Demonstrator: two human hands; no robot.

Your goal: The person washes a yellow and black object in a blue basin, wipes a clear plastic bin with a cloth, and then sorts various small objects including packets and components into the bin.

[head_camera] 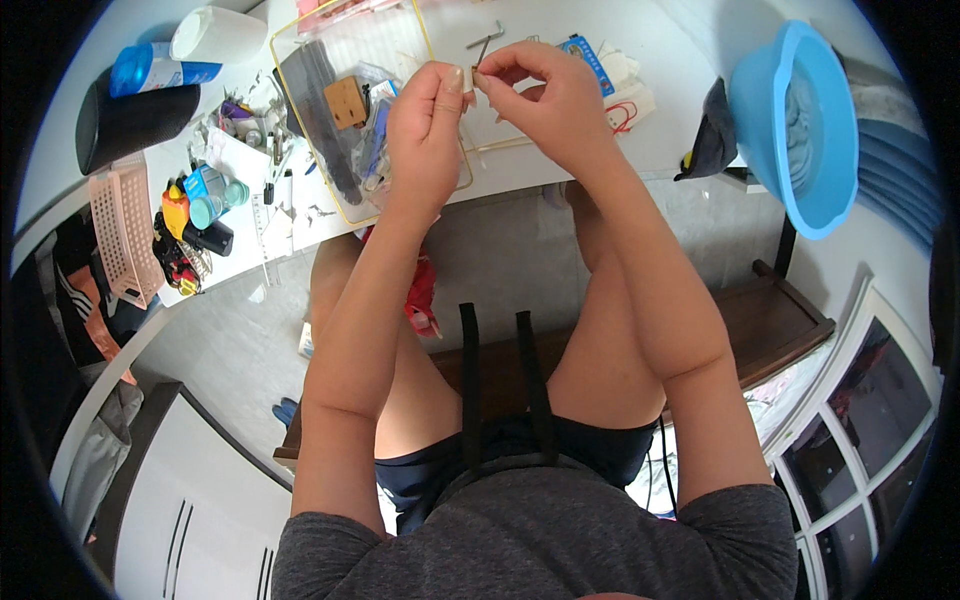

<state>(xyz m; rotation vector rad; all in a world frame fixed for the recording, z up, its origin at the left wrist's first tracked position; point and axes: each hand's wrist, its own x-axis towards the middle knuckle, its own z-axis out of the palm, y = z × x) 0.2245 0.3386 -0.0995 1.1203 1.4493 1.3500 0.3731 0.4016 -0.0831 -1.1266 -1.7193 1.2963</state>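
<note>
My left hand (427, 124) is closed, thumb on top, around a small pale piece (468, 81) that shows only at the fingertips. Beside it, my right hand (551, 97) pinches a thin dark rod (483, 51) between thumb and forefinger, and the rod points away from me. A bit of brass colour shows where the fingertips nearly meet; what it belongs to is hidden. Just beyond, a hex key (487, 35) lies on the white table (517, 161). A gold-rimmed clear tray (300, 150) sits under and left of my left hand, with a wooden block (346, 102) and plastic bags inside.
Right of my hands lie a blue packet (589, 64) and a red cord (621, 118). A blue basin (795, 131) and dark cap (709, 139) sit at the right. Clutter, an orange-and-black tool (177, 211) and a pink basket (126, 232) line the left.
</note>
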